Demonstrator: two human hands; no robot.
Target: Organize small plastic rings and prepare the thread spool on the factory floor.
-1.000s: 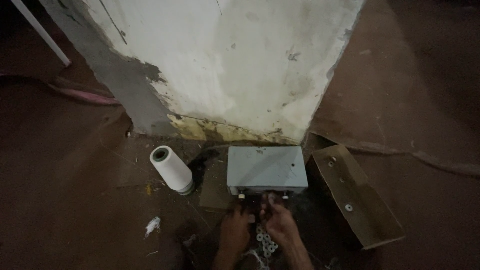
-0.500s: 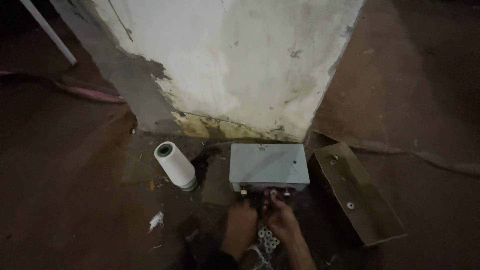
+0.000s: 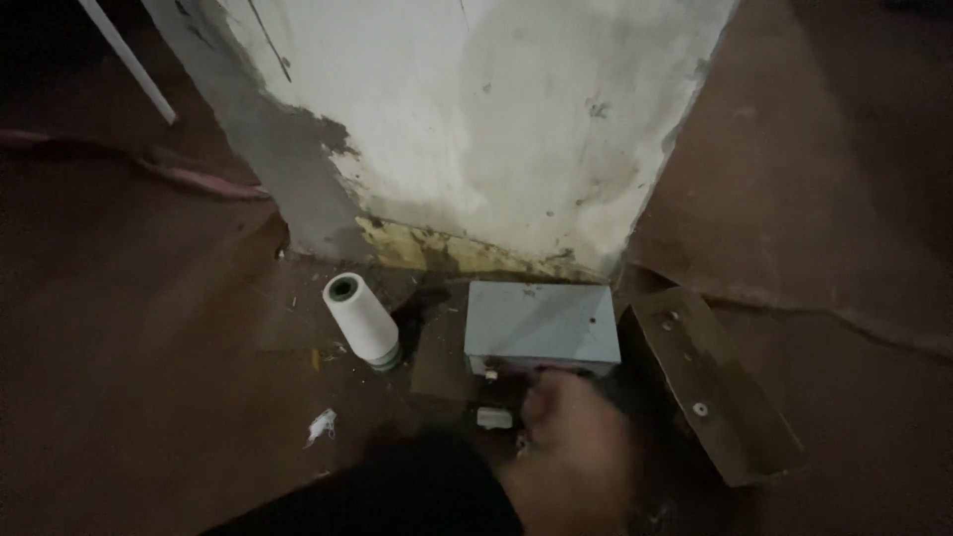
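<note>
dim brown floor (image 3: 149, 397) is spreading out around the foot of a white plastered pillar (image 3: 476, 129), whose paint is flaking away to yellow and grey near the bottom. a pale grey metal box (image 3: 541, 323) is lying on the floor just in front of the pillar's base, its lid facing up. one hand (image 3: 571, 447), blurred and coming in from the bottom edge past a dark sleeve (image 3: 417, 496), is reaching up to the near edge of the box and seems to be touching it there; i cannot tell which hand it is, how far its fingers are opening, or whether it is gripping anything. a second hand is not showing. a small white block (image 3: 493, 418) is sitting on the floor just beside the hand, below the box. a white cone-shaped spool (image 3: 362, 320) is lying tilted to the left of the box, near it but apart. a brownish metal plate (image 3: 710, 382) with screw holes is lying just right of the box. a scrap of white litter (image 3: 320, 427) is resting well left of the hand. a pinkish hose (image 3: 189, 177) is running along the floor at far left.
</note>
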